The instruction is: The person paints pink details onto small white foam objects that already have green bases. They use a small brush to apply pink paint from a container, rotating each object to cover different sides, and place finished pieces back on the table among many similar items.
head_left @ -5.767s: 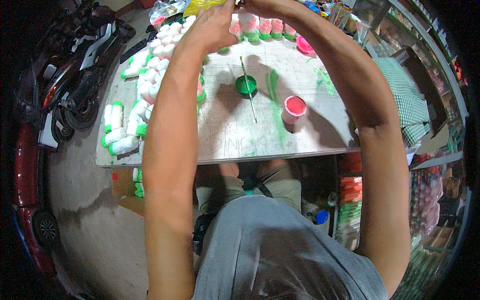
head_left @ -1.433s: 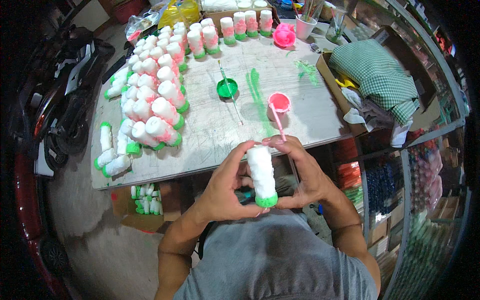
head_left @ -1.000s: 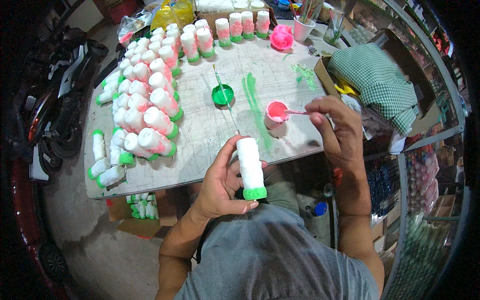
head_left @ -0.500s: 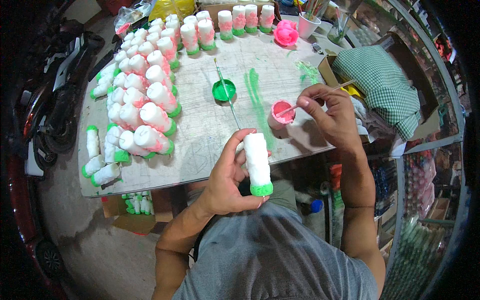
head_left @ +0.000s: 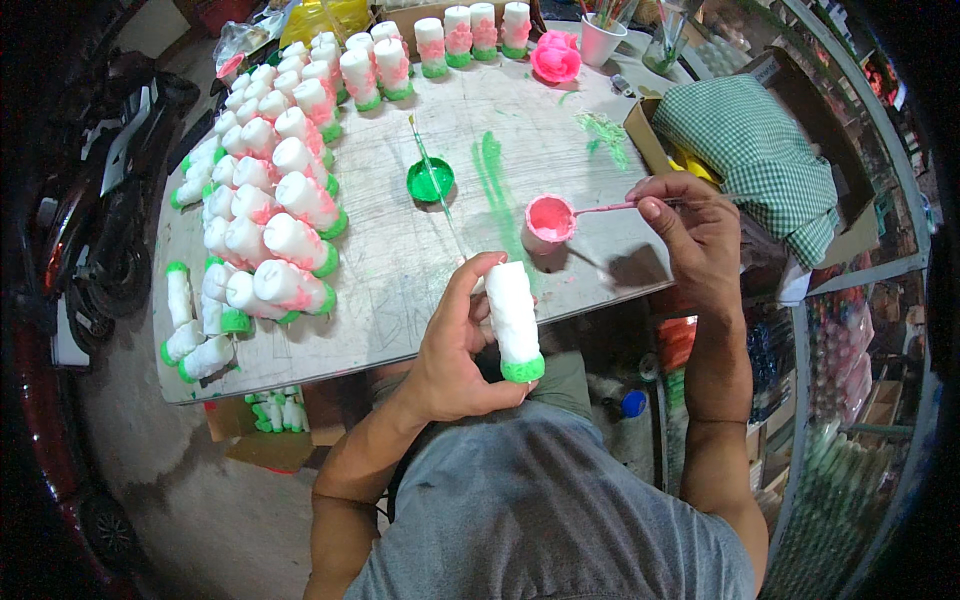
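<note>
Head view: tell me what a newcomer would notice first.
Probably the crowd of white, pink and green candles along the left side of the table. Next, the green-based white candle in the left hand, and the pink-smeared brush in the right hand, its tip by the cup of pink paint.

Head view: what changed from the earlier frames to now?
Left hand: came back from the far side of the table, now holds a candle. Right hand: also came back, let go of that candle, holds the pink brush; tip moved from inside the pink cup to its right rim. Unchanged: cup, green dish, thin brush across it.
</note>
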A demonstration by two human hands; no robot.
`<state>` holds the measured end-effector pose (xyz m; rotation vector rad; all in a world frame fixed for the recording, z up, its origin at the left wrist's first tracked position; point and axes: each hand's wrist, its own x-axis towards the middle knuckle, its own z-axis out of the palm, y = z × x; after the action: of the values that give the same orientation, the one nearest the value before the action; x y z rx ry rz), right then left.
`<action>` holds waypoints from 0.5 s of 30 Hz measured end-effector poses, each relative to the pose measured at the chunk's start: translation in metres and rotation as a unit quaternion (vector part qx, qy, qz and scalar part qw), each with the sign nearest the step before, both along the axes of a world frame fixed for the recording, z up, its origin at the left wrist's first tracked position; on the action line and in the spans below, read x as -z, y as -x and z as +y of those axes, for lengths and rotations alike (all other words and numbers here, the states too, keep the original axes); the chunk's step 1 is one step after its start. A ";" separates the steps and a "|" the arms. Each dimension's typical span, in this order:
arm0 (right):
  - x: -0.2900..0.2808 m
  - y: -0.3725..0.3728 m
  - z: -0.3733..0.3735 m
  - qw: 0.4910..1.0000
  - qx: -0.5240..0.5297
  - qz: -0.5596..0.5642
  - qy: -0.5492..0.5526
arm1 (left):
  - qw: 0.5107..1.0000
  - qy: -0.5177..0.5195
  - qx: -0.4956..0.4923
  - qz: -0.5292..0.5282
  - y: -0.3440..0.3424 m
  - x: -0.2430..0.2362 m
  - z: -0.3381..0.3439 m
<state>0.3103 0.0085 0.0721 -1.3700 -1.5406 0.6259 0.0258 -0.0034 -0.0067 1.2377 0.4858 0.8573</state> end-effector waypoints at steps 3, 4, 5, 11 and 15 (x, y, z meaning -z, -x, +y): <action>0.001 0.000 -0.001 0.998 -0.037 -0.010 -0.058 | 1.000 -0.011 0.006 -0.001 -0.005 0.001 0.001; 0.002 -0.001 -0.001 0.996 -0.050 -0.034 -0.061 | 1.000 -0.013 0.009 -0.001 -0.007 0.002 0.001; 0.003 -0.001 -0.002 0.994 -0.063 -0.058 -0.063 | 1.000 -0.007 0.010 -0.002 -0.008 0.002 0.001; 0.001 -0.013 -0.010 0.995 -0.055 -0.027 -0.075 | 1.000 0.003 -0.003 0.011 -0.010 0.000 0.000; 0.014 -0.009 -0.018 0.961 -0.041 0.254 -0.101 | 1.000 -0.013 -0.007 0.026 -0.008 -0.002 0.000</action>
<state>0.3196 -0.0100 0.0584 -0.9037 -1.2080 0.7783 0.0337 -0.0033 -0.0047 1.2848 0.5281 0.8476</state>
